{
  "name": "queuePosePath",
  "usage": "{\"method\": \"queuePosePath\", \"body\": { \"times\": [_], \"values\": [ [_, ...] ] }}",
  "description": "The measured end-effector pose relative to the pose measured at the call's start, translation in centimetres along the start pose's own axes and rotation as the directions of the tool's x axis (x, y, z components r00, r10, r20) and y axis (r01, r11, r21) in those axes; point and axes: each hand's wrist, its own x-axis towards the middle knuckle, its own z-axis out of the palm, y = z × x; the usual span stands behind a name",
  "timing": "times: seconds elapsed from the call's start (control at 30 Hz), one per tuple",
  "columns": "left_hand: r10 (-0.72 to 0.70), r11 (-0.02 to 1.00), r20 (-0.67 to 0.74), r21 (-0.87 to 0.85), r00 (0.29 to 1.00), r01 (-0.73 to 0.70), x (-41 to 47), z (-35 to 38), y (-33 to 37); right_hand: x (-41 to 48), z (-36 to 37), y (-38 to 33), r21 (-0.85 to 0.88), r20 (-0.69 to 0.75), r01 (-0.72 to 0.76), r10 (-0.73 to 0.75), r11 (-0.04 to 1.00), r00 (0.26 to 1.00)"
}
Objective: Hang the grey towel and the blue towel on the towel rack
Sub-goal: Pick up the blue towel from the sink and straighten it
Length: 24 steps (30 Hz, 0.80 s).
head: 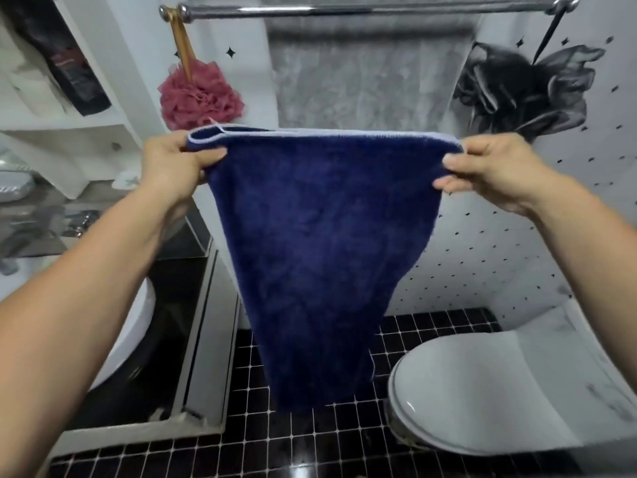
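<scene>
Item: blue towel (320, 253), held in the air by its two upper corners and hanging free below them, narrowing toward its lower end above the black tiled floor (275, 443). Long axis of the held top edge: side to side, level, parallel to the chrome towel rack (344, 10). The rack lies above and ahead of the fingers, with a clear gap between bar and top edge. Left hand (172, 163): raised, forearm reaching forward, fingers (213, 155) pinching the left corner, thumb on the near face. Right hand (493, 170): raised to the same height, fingers (451, 158) pinching the right corner. Neither hand looks nearer the rack than the other. Grey towel (368, 74): hangs flat against the wall from the middle of the rack, directly behind the blue towel's top edge. Whether it rides on the front bar or on a rail behind cannot be told. Pink bath sponge (200, 94) hangs at the rack's left end, black bath sponge (524, 88) at the right. Closed toilet (482, 391) stands lower right. Judgement: the grey towel is done, the blue one is not; the coming move calls for an even lift with both hands, then a forward carry over the bar.
</scene>
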Motion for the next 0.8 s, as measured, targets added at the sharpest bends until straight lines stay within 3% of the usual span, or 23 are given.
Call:
{"method": "queuePosePath", "body": {
  "times": [0.07,0.13,0.2,0.23,0.27,0.33,0.43,0.67,0.8],
  "values": [
    [0.055,0.997,0.048,0.044,0.997,-0.058,-0.3,1.1,0.6,1.0,0.4,-0.3,-0.162,-0.177,0.057,-0.086,0.985,0.98],
    [0.038,0.996,0.224,0.064,0.974,-0.054,-1.0,1.7,1.6,1.2,1.2,-0.8,-0.249,-0.059,0.05,-0.067,0.967,0.996],
    [-0.031,0.993,0.536,0.113,0.844,-0.035,-1.8,1.6,1.9,0.8,1.3,-0.9,-0.225,0.071,0.054,-0.039,0.973,0.997],
    [-0.042,0.992,0.623,0.12,0.781,-0.042,-2.0,1.3,1.6,0.6,1.0,-0.9,-0.208,0.05,0.068,-0.058,0.976,0.997],
    [-0.031,0.994,0.63,0.1,0.776,-0.042,-2.0,1.0,1.3,0.7,0.6,-0.7,-0.189,-0.006,0.084,-0.086,0.978,0.996],
    [-0.009,0.999,0.504,0.039,0.864,-0.013,-1.2,0.3,0.8,1.0,-0.2,-0.3,-0.172,-0.111,0.076,-0.096,0.982,0.989],
    [-0.033,0.999,0.315,0.008,0.949,0.032,-0.1,-0.2,-0.2,1.0,-1.1,0.2,-0.176,-0.128,0.033,-0.057,0.984,0.99],
    [-0.007,1.0,0.173,0.001,0.985,0.007,1.0,1.1,0.0,1.5,-1.0,-0.3,-0.156,-0.214,-0.031,-0.003,0.987,0.977],
    [0.001,0.997,0.25,0.071,0.968,-0.019,1.8,1.5,1.2,1.7,-0.8,-1.0,-0.109,-0.232,-0.134,0.106,0.985,0.967]
  ]
}}
